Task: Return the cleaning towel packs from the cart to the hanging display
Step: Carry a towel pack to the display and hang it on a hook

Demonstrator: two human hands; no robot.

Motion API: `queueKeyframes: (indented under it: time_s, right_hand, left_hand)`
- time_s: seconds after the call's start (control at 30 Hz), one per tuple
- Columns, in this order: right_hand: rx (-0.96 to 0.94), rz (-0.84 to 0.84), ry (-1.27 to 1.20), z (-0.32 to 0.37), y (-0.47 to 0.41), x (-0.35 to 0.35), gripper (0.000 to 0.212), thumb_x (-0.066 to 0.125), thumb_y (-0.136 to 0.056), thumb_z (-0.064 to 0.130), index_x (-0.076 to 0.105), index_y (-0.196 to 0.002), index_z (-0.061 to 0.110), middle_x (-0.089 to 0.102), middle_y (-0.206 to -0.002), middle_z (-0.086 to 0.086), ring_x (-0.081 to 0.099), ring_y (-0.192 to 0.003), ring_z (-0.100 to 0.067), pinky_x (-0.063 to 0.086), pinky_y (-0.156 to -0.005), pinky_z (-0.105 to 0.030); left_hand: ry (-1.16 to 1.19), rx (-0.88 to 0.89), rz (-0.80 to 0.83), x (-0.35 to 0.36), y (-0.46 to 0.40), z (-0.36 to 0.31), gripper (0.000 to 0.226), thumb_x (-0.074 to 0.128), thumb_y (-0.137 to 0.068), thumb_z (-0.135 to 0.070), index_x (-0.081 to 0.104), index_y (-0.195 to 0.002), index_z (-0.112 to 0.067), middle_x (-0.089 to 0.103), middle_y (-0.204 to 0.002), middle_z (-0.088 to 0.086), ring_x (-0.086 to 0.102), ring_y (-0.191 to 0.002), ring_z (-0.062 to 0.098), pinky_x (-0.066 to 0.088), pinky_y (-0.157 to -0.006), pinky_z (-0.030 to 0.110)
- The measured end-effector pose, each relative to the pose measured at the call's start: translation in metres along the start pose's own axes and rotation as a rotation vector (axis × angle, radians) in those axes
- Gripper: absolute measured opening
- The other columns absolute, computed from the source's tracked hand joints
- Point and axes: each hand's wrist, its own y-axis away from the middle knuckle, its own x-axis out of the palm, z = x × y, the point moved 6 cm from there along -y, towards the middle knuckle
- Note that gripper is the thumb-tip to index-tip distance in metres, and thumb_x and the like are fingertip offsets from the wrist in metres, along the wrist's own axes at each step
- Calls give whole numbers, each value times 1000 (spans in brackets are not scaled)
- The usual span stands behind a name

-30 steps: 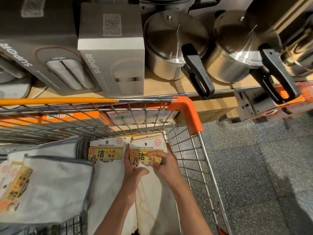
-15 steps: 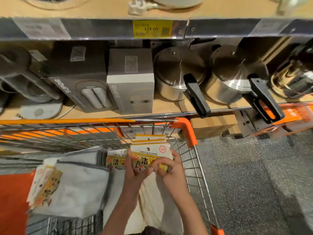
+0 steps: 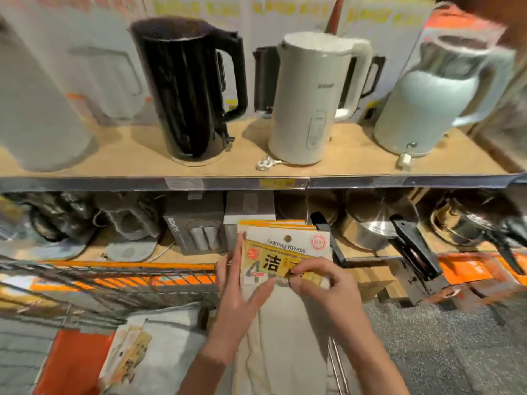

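Observation:
I hold a stack of cleaning towel packs [image 3: 285, 246] above the cart [image 3: 119, 277], their white and yellow header cards upright and beige cloth hanging below. My right hand [image 3: 319, 283] pinches the yellow label on the front card. My left hand [image 3: 238, 283] lies with straight fingers along the stack's left edge, thumb on the front. More towel packs [image 3: 134, 354] lie in the cart at lower left. No hanging display is in view.
A shelf edge [image 3: 256, 182] runs across the middle, with a black kettle [image 3: 188, 89], a white kettle [image 3: 308, 101] and a pale green kettle [image 3: 436, 101] on top. Below stand steel pots [image 3: 373, 229] with black handles and grey boxes [image 3: 196, 232]. Speckled floor [image 3: 445, 352] lies at the right.
The towel stack and both hands have risen out of the cart to shelf height. The view has tilted up, bringing the kettle shelf into sight.

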Motion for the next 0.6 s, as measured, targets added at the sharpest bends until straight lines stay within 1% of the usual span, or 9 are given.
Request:
queueKeyframes:
  time_s: [0.07, 0.1, 0.17, 0.2, 0.27, 0.37, 0.43, 0.5, 0.6]
  right_hand:
    - [2, -27, -33, 16, 0, -3, 29, 75, -70, -1, 72, -68, 28, 73, -86, 12, 66, -80, -1, 48, -63, -12]
    - [2, -40, -49, 23, 0, -5, 28, 75, -71, 1, 73, -71, 29, 73, -88, 11, 67, -83, -4, 50, -66, -17]
    - [-9, -44, -41, 39, 0, -6, 26, 75, -73, 5, 74, -78, 30, 71, -98, 7, 67, -94, -13, 55, -75, -29]
    - [-19, -32, -24, 46, 0, -4, 25, 75, -74, 8, 74, -81, 32, 68, -105, 6, 65, -99, -15, 55, -81, -34]
    - [-57, -3, 11, 60, 1, 1, 26, 75, -75, 11, 74, -85, 35, 62, -111, 8, 61, -105, -15, 53, -89, -39]
    - [-188, 21, 90, 85, 6, 10, 31, 73, -78, 12, 71, -86, 42, 59, -112, 12, 53, -115, -13, 45, -97, -31]
    - [-240, 42, 199, 97, 8, 15, 37, 70, -81, 14, 67, -88, 50, 55, -120, 12, 41, -123, -12, 36, -104, -32]
    - [-270, 97, 280, 107, 12, 21, 42, 67, -84, 14, 63, -93, 56, 49, -127, 13, 33, -127, -9, 31, -106, -31]
    - [-286, 199, 285, 120, 22, 35, 51, 62, -87, 12, 59, -99, 61, 38, -132, 19, 38, -125, -1, 35, -96, -9]
  left_hand:
    - [-32, 60, -1, -4, -1, -23, 75, 58, -67, -60, 16, -128, -76, 22, -142, -2, 28, -139, 11, 25, -116, 40]
    - [-38, 97, -13, -7, -2, -34, 74, 57, -68, -58, 18, -129, -72, 24, -139, 3, 29, -137, 8, 25, -115, 32]
    - [-78, 175, -32, -12, -1, -54, 71, 58, -73, -51, 24, -134, -57, 27, -128, 0, 32, -126, -7, 26, -107, 10]
    - [-99, 218, -41, -14, 0, -62, 67, 61, -77, -44, 28, -135, -51, 27, -125, -3, 33, -122, -10, 26, -102, 5]
    - [-102, 273, -70, -20, 3, -72, 56, 64, -81, -30, 42, -130, -48, 26, -127, -6, 37, -120, -7, 28, -99, 3]
    - [-36, 264, -104, -32, 5, -88, 46, 69, -85, -21, 60, -110, -58, 28, -129, -13, 44, -119, -3, 33, -95, 3]
    - [-20, 233, -123, -40, 7, -97, 52, 71, -83, -14, 63, -98, -63, 30, -127, -15, 40, -117, -13, 31, -91, -2]
    - [3, 215, -140, -50, 9, -104, 45, 76, -78, -24, 63, -96, -63, 27, -129, -18, 33, -117, -21, 29, -90, -4]
    - [32, 184, -139, -64, 12, -110, 35, 79, -70, -39, 65, -95, -60, 12, -140, -29, 17, -120, -31, 27, -94, 4]
